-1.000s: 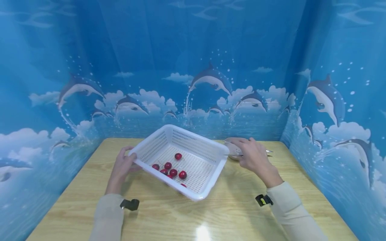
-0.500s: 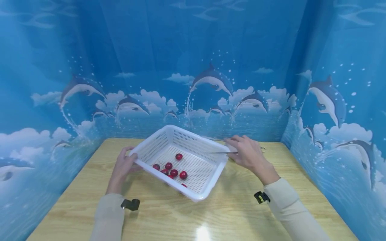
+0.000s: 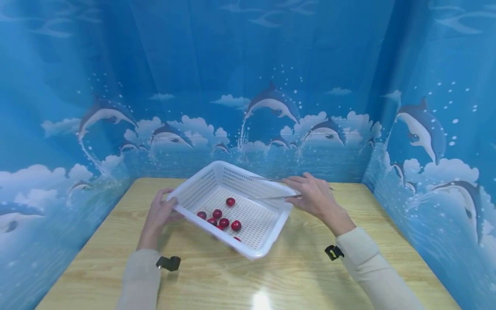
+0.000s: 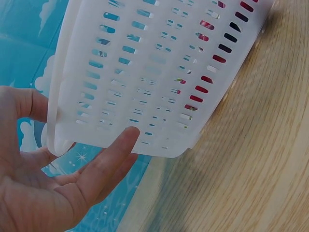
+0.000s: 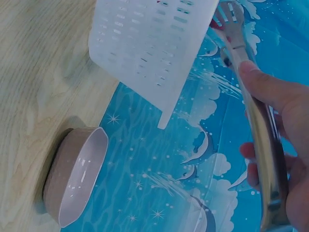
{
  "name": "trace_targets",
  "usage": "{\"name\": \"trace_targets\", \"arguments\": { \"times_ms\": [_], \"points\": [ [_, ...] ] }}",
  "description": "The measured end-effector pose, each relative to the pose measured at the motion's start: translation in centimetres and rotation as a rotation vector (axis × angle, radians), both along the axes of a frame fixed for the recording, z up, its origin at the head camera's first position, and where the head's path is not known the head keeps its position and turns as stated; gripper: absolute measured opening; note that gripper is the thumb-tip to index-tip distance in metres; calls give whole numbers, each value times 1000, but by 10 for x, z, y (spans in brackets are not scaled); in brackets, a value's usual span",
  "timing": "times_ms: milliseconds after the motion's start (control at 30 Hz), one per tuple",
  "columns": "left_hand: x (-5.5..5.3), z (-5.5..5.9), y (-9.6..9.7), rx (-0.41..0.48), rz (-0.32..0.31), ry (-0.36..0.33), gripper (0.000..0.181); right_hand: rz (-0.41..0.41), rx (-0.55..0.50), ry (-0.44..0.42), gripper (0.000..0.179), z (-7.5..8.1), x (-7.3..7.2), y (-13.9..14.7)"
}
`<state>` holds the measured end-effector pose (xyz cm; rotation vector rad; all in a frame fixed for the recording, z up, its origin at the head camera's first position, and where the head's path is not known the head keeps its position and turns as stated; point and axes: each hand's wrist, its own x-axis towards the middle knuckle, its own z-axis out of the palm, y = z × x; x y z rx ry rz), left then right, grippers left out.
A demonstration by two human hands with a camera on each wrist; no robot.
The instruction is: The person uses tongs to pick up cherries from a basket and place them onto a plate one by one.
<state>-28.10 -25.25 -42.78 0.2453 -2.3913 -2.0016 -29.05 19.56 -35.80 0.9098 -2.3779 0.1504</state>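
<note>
Clearly, the white basket (image 3: 255, 217) is in the middle of the table (image 3: 217, 284), and it looks tilted, since most of the cherries (image 3: 236, 225) lie along its near wall. The left hand (image 3: 159, 211) grips it by the rim at the left corner, with fingers also against the outer wall. The right hand (image 3: 315, 198), at the far right, holds the metal tongs (image 5: 263, 145) with fingers curled round the handle; the two arms of the tongs stand wide apart above the basket's right part. Some red shows behind one tip, but I cannot tell if it touches. In my judgement, if the left hand's grip slips or the basket leans more, the cherries could roll together or even come over the near rim. Also, smooth round fruit could slide out from the metal tips if these press off-centre. As for numbers, I count one basket, one pair of tongs, eight cherries in sight, though the near wall may hide others, and one bowl (image 5: 60, 179), which stands on the table near the basket but apart from it. Two hands work, and each wrist has one dark device (image 3: 168, 263).
</note>
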Motion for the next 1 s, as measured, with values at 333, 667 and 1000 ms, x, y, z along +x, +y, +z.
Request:
{"name": "trace_targets", "arguments": {
  "times_ms": [333,667,1000],
  "points": [
    [0,-2,0,2,-2,-3,62,23,93,-36,53,2,-11,-5],
    [-1,1,0,-17,-1,13,61,-44,149,-118,50,15,-17,-21],
    [-1,0,0,-14,7,9,62,-30,150,-124,57,18,-19,-33]
  ]
}}
